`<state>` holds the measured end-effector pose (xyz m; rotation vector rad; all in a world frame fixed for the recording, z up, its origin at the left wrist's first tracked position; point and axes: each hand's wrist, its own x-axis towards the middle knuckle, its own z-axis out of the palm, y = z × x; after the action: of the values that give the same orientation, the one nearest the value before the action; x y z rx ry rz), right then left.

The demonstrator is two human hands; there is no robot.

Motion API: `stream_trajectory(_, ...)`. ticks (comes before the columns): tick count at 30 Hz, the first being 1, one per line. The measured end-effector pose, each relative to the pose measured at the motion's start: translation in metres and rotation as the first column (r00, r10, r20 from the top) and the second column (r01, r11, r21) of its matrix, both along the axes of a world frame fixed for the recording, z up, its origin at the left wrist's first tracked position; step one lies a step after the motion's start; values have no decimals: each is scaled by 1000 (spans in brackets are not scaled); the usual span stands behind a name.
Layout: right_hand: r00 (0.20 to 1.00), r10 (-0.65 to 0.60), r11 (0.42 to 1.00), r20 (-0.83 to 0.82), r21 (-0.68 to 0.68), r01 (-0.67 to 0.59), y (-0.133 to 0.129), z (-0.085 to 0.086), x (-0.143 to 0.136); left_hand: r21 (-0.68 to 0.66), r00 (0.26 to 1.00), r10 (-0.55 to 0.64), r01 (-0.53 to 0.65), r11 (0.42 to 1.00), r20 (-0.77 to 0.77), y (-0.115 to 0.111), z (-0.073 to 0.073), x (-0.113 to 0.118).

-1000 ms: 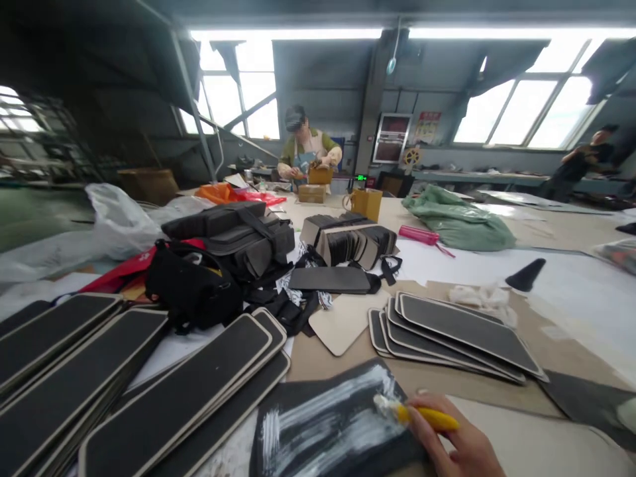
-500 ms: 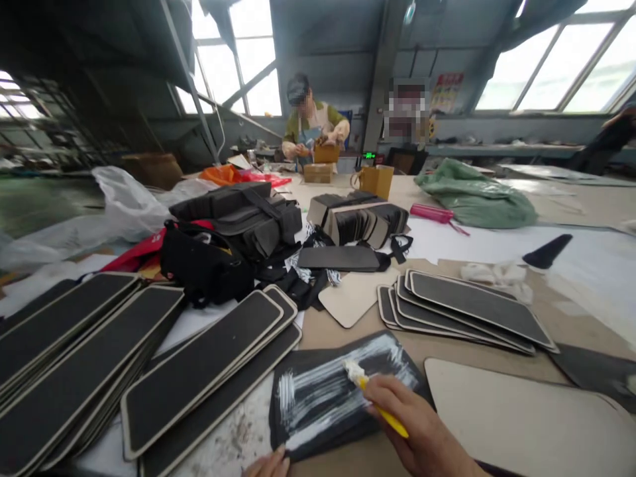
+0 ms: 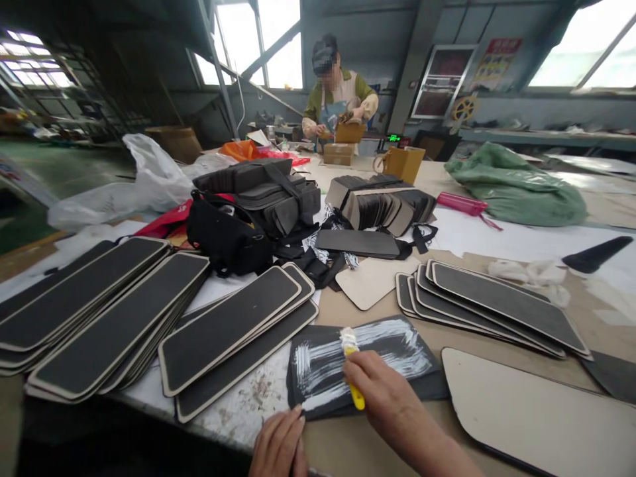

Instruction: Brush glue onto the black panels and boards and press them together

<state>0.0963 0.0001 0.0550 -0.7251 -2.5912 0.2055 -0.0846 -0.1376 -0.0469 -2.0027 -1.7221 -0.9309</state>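
My right hand [image 3: 380, 387] is closed around the yellow handle of a brush [image 3: 356, 391]. White paste coats the bristles, which rest on a black panel [image 3: 328, 374] with broad white streaks of the same paste across it. Beneath it lie more dark pieces, their edges showing at the right. My left hand [image 3: 281, 440] lies at the panel's near left corner, fingers stretched out side by side and fingertips touching that corner.
Light-edged dark panels lie in stacks on the left [image 3: 119, 324] and right [image 3: 501, 305]. A beige panel [image 3: 536, 411] is at the near right. Behind sit a black bag [image 3: 223, 235], bundled dark pieces [image 3: 382, 205] and a green sack [image 3: 517, 185]. A co-worker [image 3: 340, 99] handles a brown box.
The view has shifted, bringing more of my left hand into sight. My right hand has moved the brush left across the panel, and its handle now points more toward me.
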Motion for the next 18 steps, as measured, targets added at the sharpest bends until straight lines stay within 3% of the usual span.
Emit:
stream_trajectory(6, 989, 149, 983, 12, -107, -147, -17, 10, -31, -33, 995, 27, -24, 999, 98, -3, 14, 10)
stream_trajectory(9, 976, 181, 943, -123, -259, -208, -23, 14, -40, -48, 993, 40, -35, 998, 110, -3, 17, 13)
stream_trajectory(12, 948, 128, 889, -292, -391, -240, -24, 12, -38, -61, 994, 48, -42, 997, 100, -4, 15, 14)
stream_trajectory(15, 912, -39, 925, -407, -360, -122, -12, 4, -10, -60, 996, 42, -38, 997, 81, -3, 11, 12)
stream_trajectory(18, 877, -269, 955, -398, -227, 190, 10, -3, 42, -52, 998, 29, -26, 998, 55, -2, 8, 10)
